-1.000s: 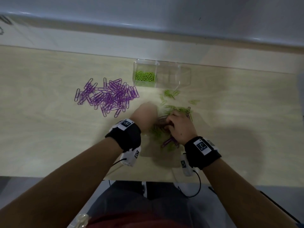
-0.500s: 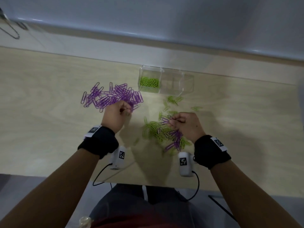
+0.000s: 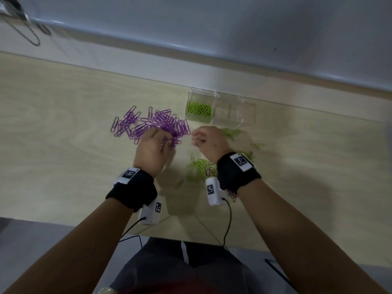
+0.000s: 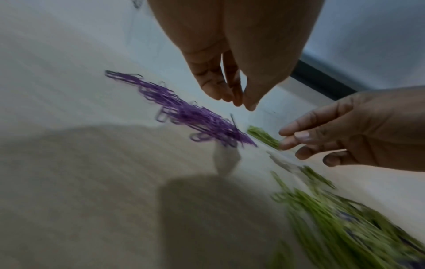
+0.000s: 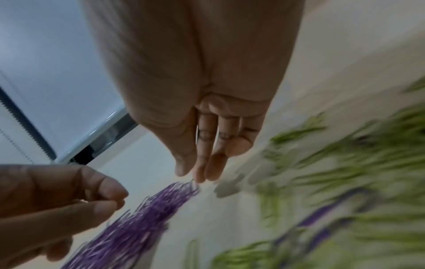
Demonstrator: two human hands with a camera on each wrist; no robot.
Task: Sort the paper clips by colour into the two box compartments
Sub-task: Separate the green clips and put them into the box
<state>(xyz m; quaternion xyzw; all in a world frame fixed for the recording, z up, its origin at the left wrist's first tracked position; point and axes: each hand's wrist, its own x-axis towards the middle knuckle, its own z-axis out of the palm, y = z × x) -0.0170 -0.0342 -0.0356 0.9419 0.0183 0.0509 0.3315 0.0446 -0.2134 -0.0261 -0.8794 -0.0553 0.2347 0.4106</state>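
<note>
A clear two-compartment box (image 3: 250, 115) stands at the back of the table. Green clips (image 3: 199, 109) lie in its left compartment, and its right compartment (image 3: 232, 113) holds nothing. A pile of purple clips (image 3: 146, 124) (image 4: 188, 116) (image 5: 138, 218) is spread to the left of the box. My left hand (image 3: 167, 141) (image 4: 236, 103) hovers over that pile's near right edge with fingertips gathered against the thumb; no clip shows between them. My right hand (image 3: 197, 139) (image 5: 197, 174) hangs between the pile and the box, fingers straight and holding nothing I can see. A mixed, mostly green heap (image 3: 201, 166) lies under my right wrist.
A few loose green clips (image 3: 256, 145) lie right of the hands, and more (image 3: 232, 132) lie just in front of the box. Wrist-camera cables (image 3: 228, 219) trail over the table's near edge. Bare wood (image 3: 53, 145) stretches to the left. A wall ledge runs behind the table.
My left hand went from the mixed heap up to the purple pile. My right hand then left the heap and moved up and left, towards the gap between the pile and the box.
</note>
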